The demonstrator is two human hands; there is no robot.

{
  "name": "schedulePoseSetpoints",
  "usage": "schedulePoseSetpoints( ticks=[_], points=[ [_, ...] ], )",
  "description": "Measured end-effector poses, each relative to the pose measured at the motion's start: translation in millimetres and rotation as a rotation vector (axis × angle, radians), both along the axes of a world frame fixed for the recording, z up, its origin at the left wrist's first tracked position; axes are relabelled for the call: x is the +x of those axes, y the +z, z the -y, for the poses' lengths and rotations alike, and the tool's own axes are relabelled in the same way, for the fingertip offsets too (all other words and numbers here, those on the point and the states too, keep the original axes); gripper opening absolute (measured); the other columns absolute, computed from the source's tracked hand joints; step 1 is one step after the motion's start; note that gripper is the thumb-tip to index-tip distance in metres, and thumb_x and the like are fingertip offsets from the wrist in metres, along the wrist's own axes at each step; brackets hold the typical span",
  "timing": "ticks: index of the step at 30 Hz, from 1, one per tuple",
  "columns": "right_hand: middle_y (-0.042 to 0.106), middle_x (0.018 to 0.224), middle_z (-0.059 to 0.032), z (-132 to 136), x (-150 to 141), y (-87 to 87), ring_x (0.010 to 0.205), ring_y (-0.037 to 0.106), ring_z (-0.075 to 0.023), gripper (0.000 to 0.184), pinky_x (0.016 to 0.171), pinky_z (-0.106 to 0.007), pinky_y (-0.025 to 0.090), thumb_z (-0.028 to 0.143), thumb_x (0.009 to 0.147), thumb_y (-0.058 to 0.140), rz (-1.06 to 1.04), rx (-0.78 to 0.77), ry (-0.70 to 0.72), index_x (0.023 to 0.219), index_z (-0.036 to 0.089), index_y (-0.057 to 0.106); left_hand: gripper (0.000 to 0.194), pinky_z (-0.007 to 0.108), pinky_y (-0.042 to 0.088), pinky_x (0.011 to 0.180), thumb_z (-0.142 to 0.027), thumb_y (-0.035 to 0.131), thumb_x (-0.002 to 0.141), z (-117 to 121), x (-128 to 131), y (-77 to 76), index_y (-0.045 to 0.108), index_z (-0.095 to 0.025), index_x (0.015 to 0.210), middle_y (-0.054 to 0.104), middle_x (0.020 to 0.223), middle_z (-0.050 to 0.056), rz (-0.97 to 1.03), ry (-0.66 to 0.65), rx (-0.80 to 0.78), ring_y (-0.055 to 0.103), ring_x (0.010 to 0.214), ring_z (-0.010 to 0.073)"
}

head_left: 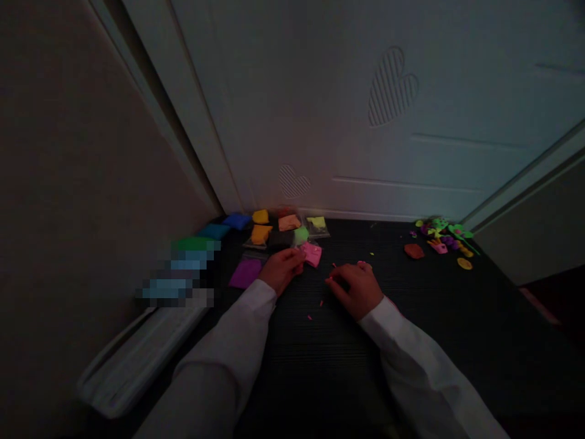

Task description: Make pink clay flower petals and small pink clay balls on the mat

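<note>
My left hand (280,269) is closed, its fingertips on the edge of a packet of pink modelling clay (312,255). My right hand (359,289) is bent over the dark table with thumb and forefinger pinched together. A small pink bit of clay (329,278) shows at those fingertips. Thin pink clay scraps (321,303) lie on the table between my hands. Behind the right hand's knuckles a little more pink clay (364,265) peeks out, mostly hidden. A purple clay packet (245,272) lies just left of my left hand.
Orange (261,234), black, peach, light green and yellow (316,223) clay packets sit toward the white panel. Blue and green packets (196,244) line the left side, by a long pale case (146,353). At the far right are colourful clay shapes (450,235) and a red clay piece (414,250).
</note>
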State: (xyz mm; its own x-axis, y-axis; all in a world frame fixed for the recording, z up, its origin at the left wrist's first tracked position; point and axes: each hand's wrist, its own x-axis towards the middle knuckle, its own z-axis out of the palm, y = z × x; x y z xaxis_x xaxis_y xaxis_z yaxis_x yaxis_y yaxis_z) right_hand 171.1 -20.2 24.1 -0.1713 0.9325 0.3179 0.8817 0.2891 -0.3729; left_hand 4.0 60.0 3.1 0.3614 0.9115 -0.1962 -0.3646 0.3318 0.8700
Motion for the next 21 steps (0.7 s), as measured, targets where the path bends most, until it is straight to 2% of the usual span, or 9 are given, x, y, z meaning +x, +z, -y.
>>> schedulePoseSetpoints(
  ticks=[4,12,21],
  points=[
    [0.061,0.08,-0.0021,-5,1,-0.9,0.075,0.054,-0.0138,0.018,0.075,-0.031,0.027,0.03,0.079,0.044,-0.048,0.03,-0.03,0.088,0.021,0.055,0.023,0.019,0.034,0.047,-0.026,0.07,0.052,1,-1,-0.4,0.054,-0.011,0.059,0.048,0.052,-0.003,-0.018,0.004,0.005,0.043,0.048,0.0049],
    [0.059,0.07,-0.0016,-11,-20,7.8,0.069,0.05,-0.0132,0.022,0.074,-0.031,0.025,0.035,0.079,0.041,0.004,0.058,0.053,0.075,0.019,0.055,0.017,0.017,0.034,0.048,-0.025,0.065,0.061,1,-4,0.2,0.053,-0.012,0.061,0.048,0.055,-0.003,0.073,0.016,-0.044,0.042,0.048,0.0032],
    [0.061,0.077,-0.0025,-4,-9,-0.8,0.074,0.052,-0.0142,0.018,0.075,-0.032,0.024,0.026,0.079,0.041,0.021,0.065,0.078,0.089,0.02,0.054,0.014,0.017,0.035,0.05,-0.019,0.063,0.063,-3,-6,-5.1,0.052,-0.012,0.06,0.046,0.052,-0.004,0.07,-0.003,-0.052,0.042,0.05,0.0033]
  ],
)
